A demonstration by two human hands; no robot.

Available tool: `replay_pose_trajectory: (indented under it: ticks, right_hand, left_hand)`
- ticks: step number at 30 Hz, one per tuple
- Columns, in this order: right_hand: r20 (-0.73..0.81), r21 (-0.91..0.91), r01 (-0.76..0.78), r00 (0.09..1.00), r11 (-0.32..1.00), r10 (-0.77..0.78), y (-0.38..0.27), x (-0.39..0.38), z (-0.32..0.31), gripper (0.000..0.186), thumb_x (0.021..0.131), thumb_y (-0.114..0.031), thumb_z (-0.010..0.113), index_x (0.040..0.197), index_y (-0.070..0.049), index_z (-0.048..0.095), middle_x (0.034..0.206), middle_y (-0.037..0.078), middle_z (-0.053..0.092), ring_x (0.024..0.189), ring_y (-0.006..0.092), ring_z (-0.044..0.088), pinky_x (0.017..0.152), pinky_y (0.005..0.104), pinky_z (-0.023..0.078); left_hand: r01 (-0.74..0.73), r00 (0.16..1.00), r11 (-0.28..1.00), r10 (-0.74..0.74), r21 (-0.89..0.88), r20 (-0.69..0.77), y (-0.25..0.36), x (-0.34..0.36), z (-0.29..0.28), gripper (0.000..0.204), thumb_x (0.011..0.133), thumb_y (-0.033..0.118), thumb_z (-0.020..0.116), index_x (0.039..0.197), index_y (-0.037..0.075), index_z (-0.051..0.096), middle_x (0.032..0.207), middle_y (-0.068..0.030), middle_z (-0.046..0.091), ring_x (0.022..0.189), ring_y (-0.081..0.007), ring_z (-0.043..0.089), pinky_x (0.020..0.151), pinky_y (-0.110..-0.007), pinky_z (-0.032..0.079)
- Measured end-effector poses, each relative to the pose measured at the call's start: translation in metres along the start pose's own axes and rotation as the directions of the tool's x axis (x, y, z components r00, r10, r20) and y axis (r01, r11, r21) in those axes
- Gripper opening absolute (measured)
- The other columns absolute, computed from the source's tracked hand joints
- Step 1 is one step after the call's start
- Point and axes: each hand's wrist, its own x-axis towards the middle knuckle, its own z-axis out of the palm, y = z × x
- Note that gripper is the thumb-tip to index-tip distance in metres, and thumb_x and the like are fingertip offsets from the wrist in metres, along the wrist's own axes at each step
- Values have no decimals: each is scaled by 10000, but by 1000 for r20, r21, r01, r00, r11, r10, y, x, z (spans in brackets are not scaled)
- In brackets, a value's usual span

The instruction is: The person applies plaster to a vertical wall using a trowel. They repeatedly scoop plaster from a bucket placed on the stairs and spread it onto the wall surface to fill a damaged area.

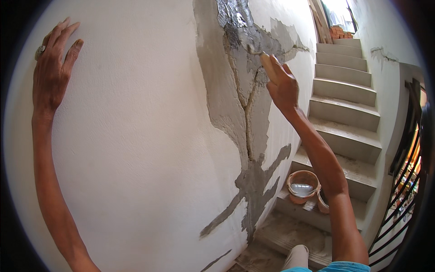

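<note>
White wall (136, 136) under spread left hand (52, 75); right hand (285, 88) grips trowel (268, 66)

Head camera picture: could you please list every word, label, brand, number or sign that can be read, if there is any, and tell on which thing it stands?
There are none that can be read.
The wall, the stairs and the bucket show no lettering.
The tool in the right hand shows none either.
Ring on the left hand: too small to tell any marking.
</note>
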Motion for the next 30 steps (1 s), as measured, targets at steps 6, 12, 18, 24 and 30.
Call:
replay_pose_trajectory:
  ticks: [6,12,18,24,30]
  right_hand:
    - [126,76,81,988,994,-90,-21,-74,3,799,759,84,598,1510,-181,529,1053,116,641,873,322,699,730,407,579]
    - [132,128,10,991,992,-27,-10,-77,-27,779,750,55,619,1493,-172,553,1035,134,647,874,348,697,769,431,572]
    - [-75,-42,-7,997,999,3,9,29,17,735,771,10,633,1479,-172,557,1058,147,647,893,367,704,762,445,573]
    - [24,68,86,996,994,-88,-16,-6,12,698,792,29,624,1454,-188,587,1015,115,619,864,351,698,728,442,576]
    - [25,208,95,994,973,-102,-24,-17,-5,693,786,12,632,1454,-171,593,1054,128,637,882,352,695,750,438,567]
  left_hand:
    - [-34,999,999,34,28,-18,1,-7,-2,460,1077,408,491,1478,191,551,1568,-47,493,1471,-245,437,1226,-467,384]
    - [-5,1000,1000,5,17,-23,2,-3,2,456,1077,402,491,1486,206,538,1584,-33,473,1490,-232,405,1243,-474,349]
    - [16,1000,999,-16,-30,1,4,-1,-2,457,1078,406,481,1491,218,529,1598,-24,457,1514,-227,367,1262,-490,307]
    - [15,1000,1000,-15,-2,5,11,-3,-3,439,1077,382,503,1464,182,561,1575,-42,486,1490,-238,407,1244,-470,350]
    - [40,999,999,-40,13,29,7,-1,-14,438,1072,384,503,1459,188,560,1576,-38,483,1499,-232,392,1251,-475,335]
